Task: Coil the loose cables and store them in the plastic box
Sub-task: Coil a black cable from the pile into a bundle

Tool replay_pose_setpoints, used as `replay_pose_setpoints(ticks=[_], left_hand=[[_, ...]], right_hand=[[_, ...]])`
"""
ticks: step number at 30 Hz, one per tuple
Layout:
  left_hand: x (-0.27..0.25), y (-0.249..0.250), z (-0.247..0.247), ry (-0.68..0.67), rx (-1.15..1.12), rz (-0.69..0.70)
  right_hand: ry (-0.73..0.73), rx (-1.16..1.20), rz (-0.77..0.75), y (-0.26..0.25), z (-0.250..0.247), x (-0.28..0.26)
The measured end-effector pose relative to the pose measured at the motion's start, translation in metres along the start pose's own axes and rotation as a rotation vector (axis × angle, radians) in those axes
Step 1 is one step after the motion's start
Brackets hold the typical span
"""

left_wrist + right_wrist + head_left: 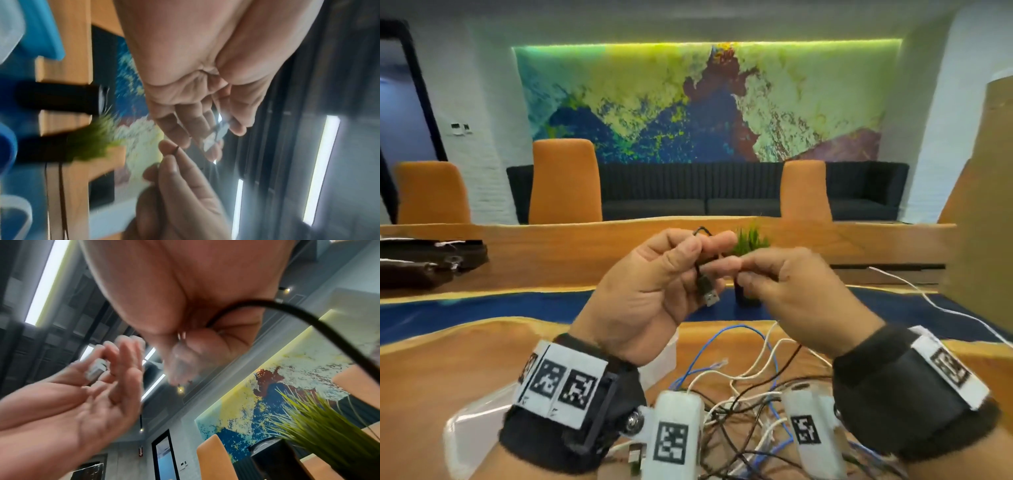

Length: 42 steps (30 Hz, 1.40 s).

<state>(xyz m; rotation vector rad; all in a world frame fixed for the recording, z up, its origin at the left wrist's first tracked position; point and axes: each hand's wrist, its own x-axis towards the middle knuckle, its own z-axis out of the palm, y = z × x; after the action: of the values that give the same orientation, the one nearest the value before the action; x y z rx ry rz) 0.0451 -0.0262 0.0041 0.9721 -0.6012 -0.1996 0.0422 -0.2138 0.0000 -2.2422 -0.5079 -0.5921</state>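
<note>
Above the wooden surface [448, 370], both hands pinch one black cable [700, 270], while the tangle [750, 394] and plastic box [469, 431] wait.

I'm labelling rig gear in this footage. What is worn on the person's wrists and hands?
The hands are bare: no gloves or sleeves show. The left wrist wears a black fabric band with a black frame and white square-coded marker tags. The right wrist wears a similar black band with a white tag. A white camera pod with a black-and-white marker sticks out from each band.
</note>
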Motion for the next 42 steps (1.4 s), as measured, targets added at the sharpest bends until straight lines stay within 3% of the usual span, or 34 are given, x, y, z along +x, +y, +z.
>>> replay_pose_setpoints(ticks=[2, 3, 5, 7, 11, 14, 16, 18, 20, 22, 23, 25, 27, 33, 35, 38, 42], left_hand=[[0.003, -0.004, -0.006, 0.022, 0.181, 0.074], [0.003, -0.007, -0.01, 0.033, 0.348, 0.11], [0.004, -0.012, -0.015, 0.017, 0.659, 0.162], [0.005, -0.016, -0.018, -0.044, 0.766, 0.153], [0.005, -0.014, -0.018, -0.113, 0.685, 0.039], [0.004, -0.016, -0.014, -0.214, 0.639, -0.024], [0.004, -0.018, -0.007, -0.24, 0.476, -0.036], [0.007, -0.014, -0.003, -0.161, 0.214, 0.003], [0.011, -0.009, -0.007, -0.067, 0.124, 0.106], [0.015, -0.008, -0.016, -0.013, 0.417, 0.249], [0.015, -0.009, -0.019, -0.027, 0.608, 0.285], [0.013, -0.009, -0.022, -0.116, 0.84, 0.272], [0.012, -0.011, -0.022, -0.18, 0.878, 0.232], [0.009, -0.015, -0.011, -0.156, 0.624, 0.062], [0.009, -0.017, -0.011, -0.141, 0.492, 0.0], [0.009, -0.016, -0.007, -0.095, 0.311, -0.057], [0.008, -0.015, -0.002, -0.027, 0.455, -0.02]], right_hand=[[-0.214, -0.076, 0.002, -0.006, 0.001, -0.009], [-0.252, -0.133, -0.007, -0.01, -0.001, -0.013], [-0.213, -0.196, -0.047, -0.021, -0.011, -0.018], [-0.129, -0.133, -0.12, -0.029, -0.022, -0.019], [0.13, 0.034, -0.199, -0.028, -0.039, -0.017], [0.303, 0.078, -0.147, -0.015, -0.032, -0.013], [0.365, 0.015, -0.092, -0.004, -0.021, -0.009], [0.263, -0.089, -0.034, 0.004, -0.011, -0.007], [0.002, -0.172, 0.003, 0.003, -0.005, -0.009], [-0.205, -0.239, -0.056, -0.008, -0.004, -0.014], [-0.234, -0.28, -0.123, -0.015, -0.006, -0.016], [-0.135, -0.328, -0.243, -0.023, -0.015, -0.018], [0.003, -0.279, -0.304, -0.025, -0.025, -0.017], [0.23, -0.132, -0.283, -0.012, -0.022, -0.011], [0.225, -0.036, -0.207, -0.009, -0.019, -0.01], [0.061, 0.254, -0.055, -0.013, -0.018, -0.012], [0.043, 0.338, -0.023, -0.016, -0.019, -0.014]])
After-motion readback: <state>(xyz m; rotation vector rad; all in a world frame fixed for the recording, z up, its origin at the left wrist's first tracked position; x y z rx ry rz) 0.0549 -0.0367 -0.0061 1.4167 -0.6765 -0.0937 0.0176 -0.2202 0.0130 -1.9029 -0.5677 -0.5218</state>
